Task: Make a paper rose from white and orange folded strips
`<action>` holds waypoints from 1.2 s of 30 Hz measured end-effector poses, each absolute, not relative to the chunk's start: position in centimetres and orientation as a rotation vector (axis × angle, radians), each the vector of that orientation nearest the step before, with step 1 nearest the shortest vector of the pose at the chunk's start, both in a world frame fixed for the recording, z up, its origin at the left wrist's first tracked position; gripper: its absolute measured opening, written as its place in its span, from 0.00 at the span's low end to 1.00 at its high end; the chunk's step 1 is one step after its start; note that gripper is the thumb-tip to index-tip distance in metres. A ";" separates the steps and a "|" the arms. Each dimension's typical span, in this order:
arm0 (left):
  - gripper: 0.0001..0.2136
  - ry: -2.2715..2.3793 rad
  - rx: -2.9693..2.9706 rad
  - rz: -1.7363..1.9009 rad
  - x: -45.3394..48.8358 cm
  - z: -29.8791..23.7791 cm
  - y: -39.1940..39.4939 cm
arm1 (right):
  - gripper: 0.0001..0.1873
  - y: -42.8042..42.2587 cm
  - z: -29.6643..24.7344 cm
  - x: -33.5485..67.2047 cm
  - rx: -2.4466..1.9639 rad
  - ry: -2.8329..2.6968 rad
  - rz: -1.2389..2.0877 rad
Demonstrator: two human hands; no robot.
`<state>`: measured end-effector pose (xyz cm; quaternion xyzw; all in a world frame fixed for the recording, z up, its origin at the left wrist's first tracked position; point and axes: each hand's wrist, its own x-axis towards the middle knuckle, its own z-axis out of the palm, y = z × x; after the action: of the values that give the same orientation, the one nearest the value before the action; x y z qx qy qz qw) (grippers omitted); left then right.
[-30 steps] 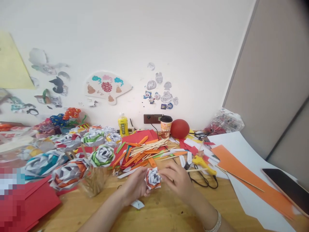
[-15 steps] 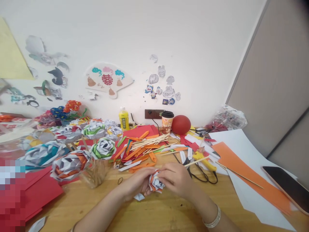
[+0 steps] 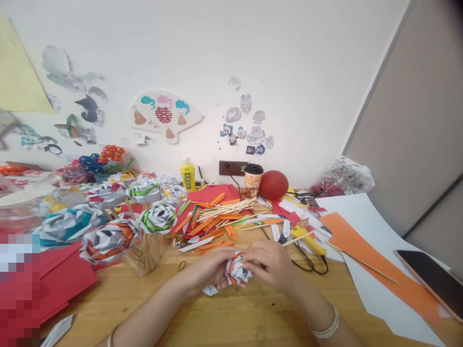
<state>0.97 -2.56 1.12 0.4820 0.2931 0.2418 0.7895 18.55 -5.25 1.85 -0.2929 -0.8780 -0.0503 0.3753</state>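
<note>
My left hand (image 3: 211, 269) is closed around a small folded-paper flower (image 3: 239, 271) in white and orange. In my right hand (image 3: 269, 265) is a thin wooden stick (image 3: 300, 237), which sticks out behind the fingers. Its other end appears to be at the flower's centre, where my right fingertips are pinched; the exact contact is partly hidden. A folded white paper piece (image 3: 210, 290) lies below my left hand.
Finished paper flowers (image 3: 158, 218) stand at left, some in a clear cup (image 3: 144, 255). Beyond my hands lie orange paper strips (image 3: 208, 225) and wooden sticks (image 3: 226, 210). A yellow glue gun (image 3: 309, 241) with a cord, orange paper (image 3: 379, 265) and a phone (image 3: 430, 279) are at right.
The view has shifted slightly, so the scene sits a little further right. Both hands stay at the flower, with my right fingertips slightly further from its centre.
</note>
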 end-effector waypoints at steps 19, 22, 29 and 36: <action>0.12 0.596 1.028 0.461 0.9 1.8 -2.9 | 0.05 -5.9 2.1 19.1 -0.627 -2.271 -0.643; 0.12 0.618 1.031 0.451 1.0 1.8 -3.0 | 0.06 -5.9 2.3 18.9 -0.606 -2.235 -0.490; 0.12 0.654 1.092 0.414 1.2 1.8 -3.4 | 0.10 -5.9 2.2 18.9 -0.746 -2.397 -0.251; 0.13 0.637 1.070 0.447 1.0 1.2 -2.8 | 0.08 -5.8 2.0 18.8 -0.809 -2.518 -0.656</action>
<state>0.99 -2.81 1.17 0.4968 0.2955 0.2077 0.7891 18.80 -5.76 1.97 -0.2904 -0.9041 -0.2354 0.2071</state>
